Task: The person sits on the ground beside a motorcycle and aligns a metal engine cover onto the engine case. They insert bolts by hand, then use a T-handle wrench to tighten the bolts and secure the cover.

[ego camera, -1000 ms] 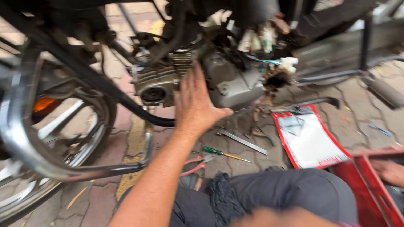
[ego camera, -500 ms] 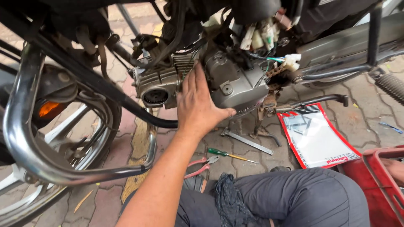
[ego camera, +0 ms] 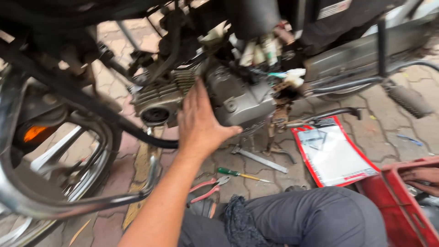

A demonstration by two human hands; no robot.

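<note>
The left hand (ego camera: 199,122) lies open, palm flat against the motorcycle engine (ego camera: 238,98). On the pavement (ego camera: 388,132) below lie a screwdriver (ego camera: 241,174), pliers (ego camera: 208,187) and a flat wrench (ego camera: 260,158). The right hand (ego camera: 423,179) reaches into a red crate (ego camera: 393,208); I cannot tell its grip.

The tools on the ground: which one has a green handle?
The screwdriver, with its green handle and yellowish shaft. The pliers beside it have red handles, and the wrench behind it is bare grey metal.

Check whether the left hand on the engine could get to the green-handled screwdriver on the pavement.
Probably yes. The left hand rests flat on the engine case; the green-handled screwdriver lies uncovered on the pavement just below, nothing between them.
</note>
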